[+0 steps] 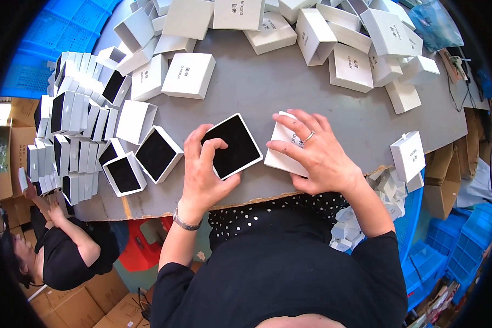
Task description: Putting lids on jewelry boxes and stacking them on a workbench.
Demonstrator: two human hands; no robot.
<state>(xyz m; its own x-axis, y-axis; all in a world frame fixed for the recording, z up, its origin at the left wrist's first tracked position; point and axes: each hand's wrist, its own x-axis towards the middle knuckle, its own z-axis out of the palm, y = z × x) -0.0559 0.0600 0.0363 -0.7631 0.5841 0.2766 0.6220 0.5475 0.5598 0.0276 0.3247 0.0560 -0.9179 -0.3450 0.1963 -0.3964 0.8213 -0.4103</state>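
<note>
Near the front of the grey table, my left hand [199,172] grips a shallow white box tray [250,135] lined with a black insert. Its thumb lies along the tray's lower edge, and a bent finger reaches over the black lining. Just to the right, my right hand [328,158] has its fingers spread across a white box cover [279,136] with dark print, the thumb at its near edge. A small gap separates tray and cover. My palm hides much of the cover's right side, so whether it is hollow cannot be seen.
Stacked white box trays [74,117] with black inserts crowd the table's left end. Loose white covers [347,68] heap along the far side. More small boxes [347,229] fill a blue crate at my right. Another person [65,246] sits at the lower left, holding a small white item.
</note>
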